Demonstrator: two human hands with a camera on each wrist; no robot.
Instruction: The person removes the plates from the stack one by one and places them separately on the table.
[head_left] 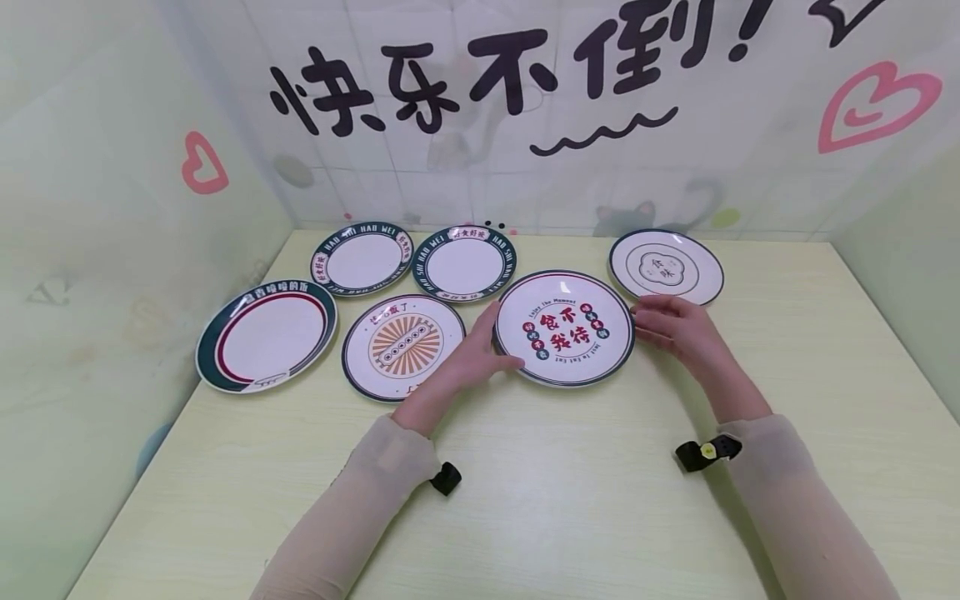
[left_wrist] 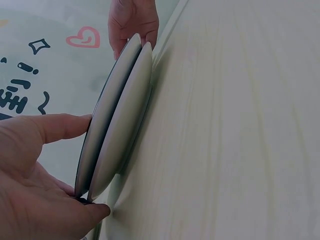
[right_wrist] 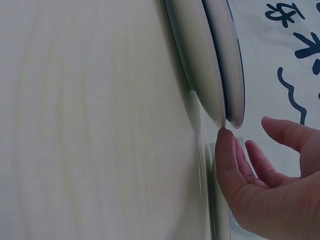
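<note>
A white plate (head_left: 565,329) with red characters and a dark rim lies above the table in the middle of the head view. From the wrist views it is stacked on a second plate (left_wrist: 122,122), whose pale underside shows. My left hand (head_left: 474,358) grips the stack at its left edge, thumb and fingers spread along the rims. At the opposite edge is my right hand (head_left: 686,333). There a fingertip touches the lower plate's rim, while the thumb stands apart from the plates in the right wrist view.
Behind my right hand lies a white plate with a cloud-shaped emblem (head_left: 693,262). To the left are a sunburst plate (head_left: 405,367), a green-and-red rimmed plate (head_left: 273,337) and two green-rimmed lettered plates (head_left: 365,260). A printed backdrop (head_left: 480,192) stands along the table's far edge.
</note>
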